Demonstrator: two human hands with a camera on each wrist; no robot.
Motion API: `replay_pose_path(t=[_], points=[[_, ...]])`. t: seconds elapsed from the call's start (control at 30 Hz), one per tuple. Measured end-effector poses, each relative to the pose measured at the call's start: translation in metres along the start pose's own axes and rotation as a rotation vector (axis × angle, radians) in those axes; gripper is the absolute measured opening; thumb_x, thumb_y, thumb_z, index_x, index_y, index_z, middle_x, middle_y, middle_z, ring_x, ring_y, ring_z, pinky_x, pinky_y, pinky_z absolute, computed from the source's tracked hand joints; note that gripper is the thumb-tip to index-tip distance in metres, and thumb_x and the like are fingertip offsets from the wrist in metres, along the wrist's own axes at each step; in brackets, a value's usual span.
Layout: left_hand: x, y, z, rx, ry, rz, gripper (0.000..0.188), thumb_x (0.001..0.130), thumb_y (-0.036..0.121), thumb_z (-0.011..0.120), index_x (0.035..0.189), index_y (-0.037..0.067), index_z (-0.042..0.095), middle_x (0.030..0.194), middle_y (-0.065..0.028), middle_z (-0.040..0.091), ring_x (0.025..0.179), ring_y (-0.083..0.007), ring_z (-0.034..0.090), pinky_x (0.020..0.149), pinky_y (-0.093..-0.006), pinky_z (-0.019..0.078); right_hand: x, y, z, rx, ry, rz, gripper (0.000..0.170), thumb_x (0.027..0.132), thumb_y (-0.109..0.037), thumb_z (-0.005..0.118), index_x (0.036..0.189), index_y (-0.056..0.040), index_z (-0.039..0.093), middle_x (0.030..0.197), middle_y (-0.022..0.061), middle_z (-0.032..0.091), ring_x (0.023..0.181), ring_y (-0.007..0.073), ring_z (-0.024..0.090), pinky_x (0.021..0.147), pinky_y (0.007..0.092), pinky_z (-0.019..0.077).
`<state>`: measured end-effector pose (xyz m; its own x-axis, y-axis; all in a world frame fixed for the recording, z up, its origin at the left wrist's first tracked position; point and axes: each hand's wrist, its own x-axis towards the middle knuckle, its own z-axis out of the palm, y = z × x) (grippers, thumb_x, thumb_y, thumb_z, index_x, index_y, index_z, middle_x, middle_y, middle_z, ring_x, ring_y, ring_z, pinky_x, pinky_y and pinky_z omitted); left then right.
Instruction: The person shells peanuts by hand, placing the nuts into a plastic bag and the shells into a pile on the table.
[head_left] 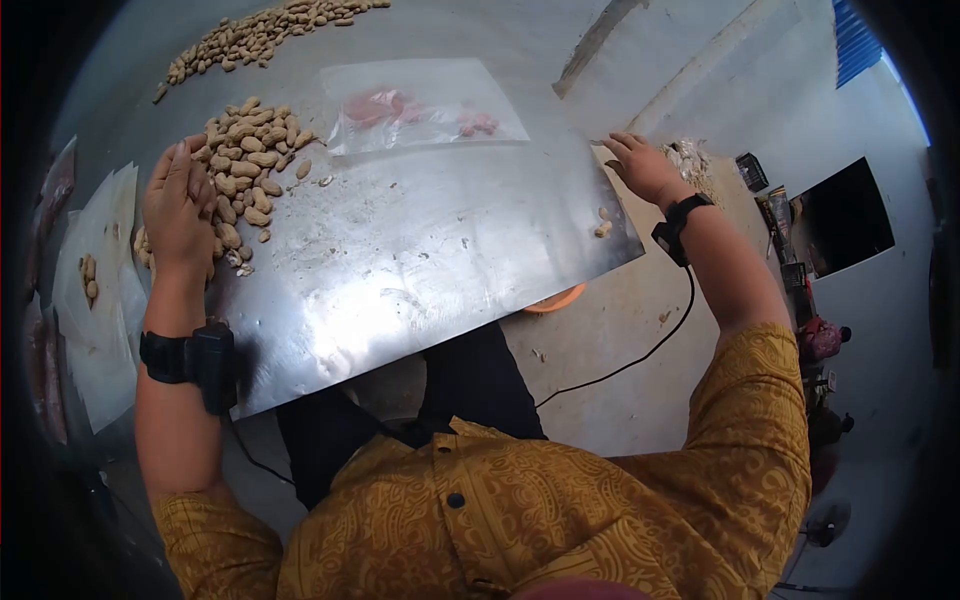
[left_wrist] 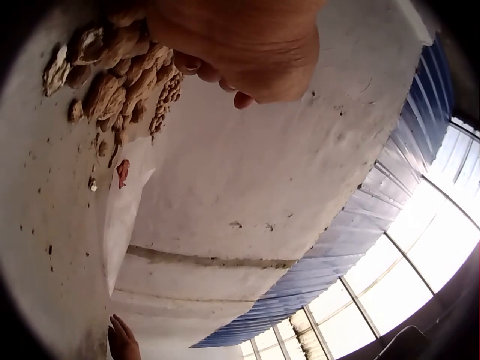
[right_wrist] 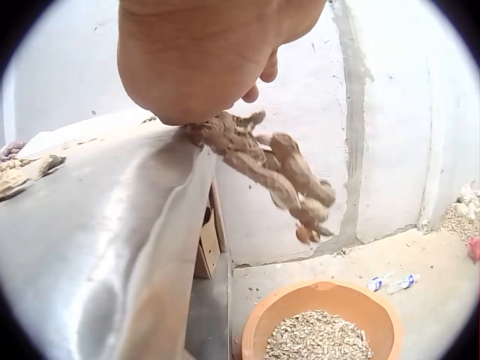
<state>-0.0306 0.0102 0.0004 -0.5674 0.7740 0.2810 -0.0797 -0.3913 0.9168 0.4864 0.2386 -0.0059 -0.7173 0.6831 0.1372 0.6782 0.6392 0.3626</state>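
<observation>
A clear plastic bag (head_left: 490, 125) with something reddish inside lies flat on the tabletop (head_left: 420, 240); pale plastic sheets (head_left: 100, 350) lie along the left edge of the head view. Behind stands a pale, stained wall (head_left: 700, 75), with blue corrugated sheeting (head_left: 855, 45) high up and a dark rectangular opening (head_left: 845, 220). A small black box (head_left: 750, 172) and a pink bundle (head_left: 820, 338) sit along the side. The right wrist view shows two clear, blue-marked items (right_wrist: 394, 282) on the bare floor (right_wrist: 420, 322).
</observation>
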Motion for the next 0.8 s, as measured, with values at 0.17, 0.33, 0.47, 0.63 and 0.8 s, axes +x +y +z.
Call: replay_pose_path(t=[0.17, 0.33, 0.47, 0.63, 0.8], points=[[0.002, 0.000, -0.002, -0.004, 0.034, 0.005, 0.026, 0.097, 0.020, 0.043, 0.105, -0.002, 0.055, 0.061, 0.0046, 0.032, 0.052, -0.0032, 0.029, 0.047, -0.0190, 0.0273, -0.009, -0.016, -0.037, 0.188, 0.218, -0.002, 0.026, 0.082, -0.019, 0.060, 0.103, -0.0042, 0.060, 0.106, 0.0111, 0.058, 0.103, 0.0283, 0.052, 0.089, 0.0361, 0.0437], [0.001, 0.001, -0.001, -0.037, -0.002, 0.002, 0.026, 0.097, 0.019, 0.043, 0.106, -0.003, 0.053, 0.062, 0.0043, 0.033, 0.053, -0.0033, 0.030, 0.048, -0.0189, 0.0277, -0.033, -0.085, -0.082, 0.220, 0.207, -0.444, 0.022, 0.075, -0.014, 0.065, 0.094, -0.0064, 0.057, 0.101, 0.0083, 0.056, 0.099, 0.0275, 0.052, 0.085, 0.0386, 0.0449], [-0.002, 0.005, 0.000, -0.059, -0.016, 0.001, 0.027, 0.097, 0.020, 0.043, 0.107, -0.003, 0.053, 0.063, 0.0042, 0.032, 0.055, -0.0037, 0.029, 0.050, -0.0193, 0.0275, -0.037, -0.058, -0.050, 0.014, 0.209, -0.431, 0.013, 0.076, -0.012, 0.060, 0.086, -0.0069, 0.055, 0.099, 0.0066, 0.055, 0.100, 0.0245, 0.051, 0.089, 0.0363, 0.0431], [-0.001, 0.007, -0.002, -0.043, -0.003, -0.003, 0.027, 0.097, 0.020, 0.042, 0.109, -0.003, 0.052, 0.064, 0.0041, 0.031, 0.056, -0.0046, 0.028, 0.050, -0.0205, 0.0272, -0.013, -0.031, -0.044, -0.097, 0.153, -0.186, 0.008, 0.080, -0.010, 0.057, 0.088, -0.0076, 0.059, 0.100, 0.0046, 0.057, 0.100, 0.0228, 0.052, 0.088, 0.0352, 0.0442], [0.004, 0.003, -0.006, -0.067, 0.016, 0.022, 0.027, 0.096, 0.021, 0.046, 0.105, -0.002, 0.056, 0.061, 0.0048, 0.034, 0.052, -0.0036, 0.030, 0.048, -0.0191, 0.0270, 0.029, -0.082, -0.058, 0.165, 0.198, -0.255, 0.013, 0.083, -0.011, 0.056, 0.093, -0.0055, 0.062, 0.099, 0.0041, 0.059, 0.095, 0.0233, 0.055, 0.082, 0.0338, 0.0469]])
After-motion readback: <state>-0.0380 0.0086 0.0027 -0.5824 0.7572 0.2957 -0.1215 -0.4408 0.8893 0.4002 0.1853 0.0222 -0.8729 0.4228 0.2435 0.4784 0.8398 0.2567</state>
